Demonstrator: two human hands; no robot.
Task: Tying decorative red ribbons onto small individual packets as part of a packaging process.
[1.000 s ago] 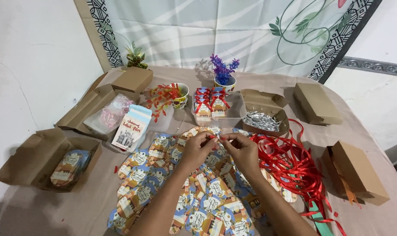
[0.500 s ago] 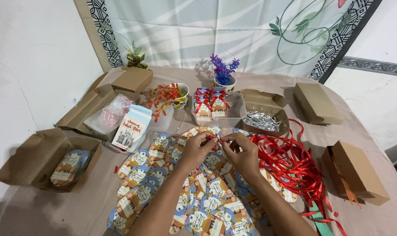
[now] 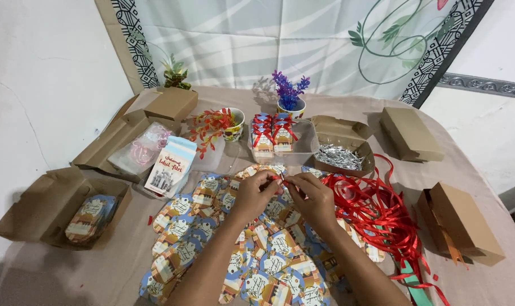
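Little has shifted over the last second: both hands stay together above the pile of printed paper tags (image 3: 223, 249), the fingertips only drawing a touch closer. Those tags cover the near middle of the worktop (image 3: 70, 272), which wears a beige cloth and stands against a white wall with a patterned hanging behind it. Open brown cardboard boxes (image 3: 53, 209) sit around the edges, a tangle of red ribbon (image 3: 382, 218) lies to the right, and a clear tray of ribbon-tied small boxes (image 3: 273, 135) stands behind, near a purple potted plant (image 3: 289, 93). Both forearms reach in from the bottom edge. Left hand (image 3: 254, 195) and right hand (image 3: 314, 198) meet fingertip to fingertip, the fingers pressed together, pinching a short piece of red ribbon (image 3: 280, 180) between them just over the tags.
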